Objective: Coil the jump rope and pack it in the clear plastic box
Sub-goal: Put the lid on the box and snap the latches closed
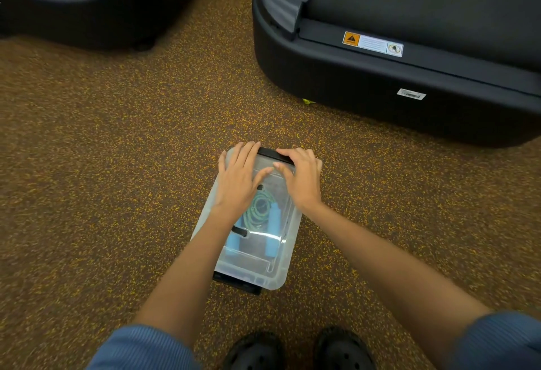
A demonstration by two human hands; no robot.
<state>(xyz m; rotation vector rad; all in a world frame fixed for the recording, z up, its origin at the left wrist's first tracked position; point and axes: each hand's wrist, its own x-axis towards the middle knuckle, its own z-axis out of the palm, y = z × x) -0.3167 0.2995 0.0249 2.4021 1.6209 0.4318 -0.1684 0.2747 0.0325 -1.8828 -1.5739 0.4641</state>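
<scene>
A clear plastic box (263,270) stands on the floor in front of me with its clear lid on. Through the lid I see the coiled green jump rope (259,208) with its two light blue handles (273,223) pointing toward me. My left hand (238,176) lies flat on the far left part of the lid, fingers spread. My right hand (303,176) rests on the far right part, its fingers curled over the black latch (270,153) at the far end. A second black latch (237,281) shows at the near end.
Speckled brown and yellow rubber floor all around. A large black treadmill base (380,82) stands at the back right, another black machine (73,3) at the back left. My two black shoes (298,352) are at the bottom edge, just behind the box.
</scene>
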